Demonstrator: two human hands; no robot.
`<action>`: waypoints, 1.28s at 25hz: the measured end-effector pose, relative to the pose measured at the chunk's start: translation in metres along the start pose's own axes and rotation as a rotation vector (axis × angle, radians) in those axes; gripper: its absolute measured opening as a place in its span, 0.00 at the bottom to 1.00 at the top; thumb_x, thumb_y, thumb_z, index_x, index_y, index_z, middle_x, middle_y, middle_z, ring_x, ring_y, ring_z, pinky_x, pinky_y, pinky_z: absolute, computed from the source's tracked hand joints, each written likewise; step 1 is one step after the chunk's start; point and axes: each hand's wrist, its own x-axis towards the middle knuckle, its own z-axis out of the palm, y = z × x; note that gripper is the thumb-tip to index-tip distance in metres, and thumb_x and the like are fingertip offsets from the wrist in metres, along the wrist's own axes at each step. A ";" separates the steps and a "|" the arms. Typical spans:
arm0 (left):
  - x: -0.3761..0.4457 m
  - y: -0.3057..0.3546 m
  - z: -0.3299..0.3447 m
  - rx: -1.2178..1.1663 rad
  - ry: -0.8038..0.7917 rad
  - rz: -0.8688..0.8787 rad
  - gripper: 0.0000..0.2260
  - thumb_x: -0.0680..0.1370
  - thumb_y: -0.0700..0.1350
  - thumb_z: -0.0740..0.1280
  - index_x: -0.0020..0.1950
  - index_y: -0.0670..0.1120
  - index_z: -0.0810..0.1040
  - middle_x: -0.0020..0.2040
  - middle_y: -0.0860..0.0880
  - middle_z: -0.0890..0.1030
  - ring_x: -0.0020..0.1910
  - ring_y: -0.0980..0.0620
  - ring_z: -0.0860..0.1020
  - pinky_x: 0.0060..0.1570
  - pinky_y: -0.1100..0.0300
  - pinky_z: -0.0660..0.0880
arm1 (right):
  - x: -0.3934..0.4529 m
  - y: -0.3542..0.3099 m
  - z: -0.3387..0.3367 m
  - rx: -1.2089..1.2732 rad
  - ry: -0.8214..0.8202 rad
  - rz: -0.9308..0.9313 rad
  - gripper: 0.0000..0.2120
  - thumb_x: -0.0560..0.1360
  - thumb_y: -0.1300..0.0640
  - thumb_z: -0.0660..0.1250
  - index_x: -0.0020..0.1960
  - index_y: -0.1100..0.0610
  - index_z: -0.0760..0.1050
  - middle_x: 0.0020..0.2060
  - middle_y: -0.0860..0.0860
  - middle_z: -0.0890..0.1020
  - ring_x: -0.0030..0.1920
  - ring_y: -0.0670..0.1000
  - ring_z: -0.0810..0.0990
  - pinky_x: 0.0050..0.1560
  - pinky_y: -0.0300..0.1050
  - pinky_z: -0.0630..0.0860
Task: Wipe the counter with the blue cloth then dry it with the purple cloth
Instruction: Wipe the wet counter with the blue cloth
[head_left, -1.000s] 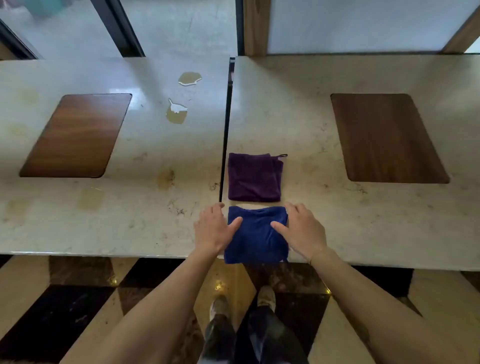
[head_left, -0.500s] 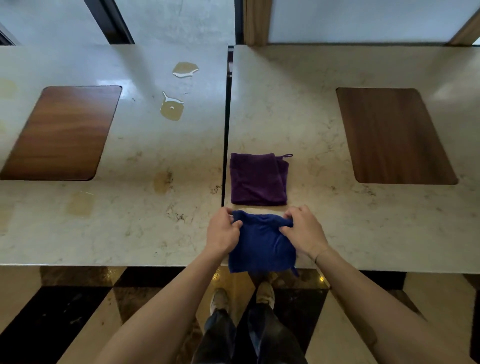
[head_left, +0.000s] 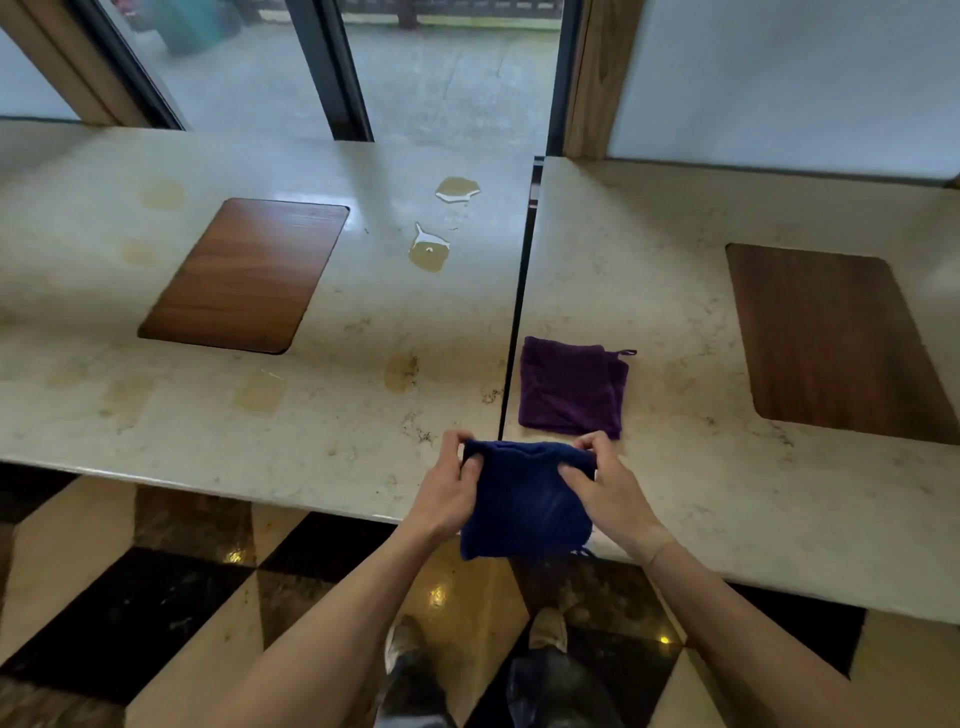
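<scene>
Head view: the left hand and right hand pinch the blue cloth at the bench near edge. Opened carelessly, it could miss the far-left spills or drag the purple cloth just beyond.

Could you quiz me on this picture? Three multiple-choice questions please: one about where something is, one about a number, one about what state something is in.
1. Where does the purple cloth lie?
A. On the right counter slab, just right of the dark seam
B. On the left wooden panel
C. On the floor

2. How many puddles of spilled liquid sit on the left counter slab?
A. None
B. Two
C. Five

3. What is happening with the blue cloth?
A. It lies folded and untouched
B. Both hands grip it at its top edge
C. It covers a puddle

Answers:
1 A: it rests flat on the counter beside the seam.
2 B: one puddle lies near the window, another puddle closer in.
3 B: the left hand and right hand pinch it at the counter's near edge.
</scene>
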 end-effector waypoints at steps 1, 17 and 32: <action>-0.001 -0.005 -0.012 0.007 0.011 -0.003 0.07 0.86 0.49 0.51 0.63 0.54 0.62 0.51 0.45 0.80 0.50 0.45 0.79 0.53 0.44 0.77 | -0.001 -0.007 0.011 0.025 -0.006 -0.001 0.04 0.82 0.58 0.63 0.54 0.51 0.69 0.47 0.51 0.80 0.47 0.52 0.81 0.41 0.45 0.79; 0.027 -0.069 -0.096 -0.064 -0.043 0.044 0.07 0.85 0.50 0.56 0.63 0.55 0.65 0.54 0.46 0.80 0.50 0.50 0.79 0.48 0.50 0.78 | 0.005 -0.040 0.119 0.023 0.257 0.085 0.12 0.82 0.58 0.64 0.65 0.50 0.70 0.55 0.48 0.79 0.57 0.52 0.78 0.57 0.53 0.79; 0.088 -0.076 -0.117 0.313 0.212 0.212 0.13 0.81 0.50 0.65 0.65 0.50 0.72 0.48 0.53 0.78 0.43 0.54 0.78 0.40 0.60 0.72 | 0.024 -0.016 0.175 -0.838 0.412 -0.219 0.24 0.77 0.43 0.66 0.70 0.50 0.69 0.70 0.55 0.68 0.67 0.60 0.68 0.65 0.61 0.69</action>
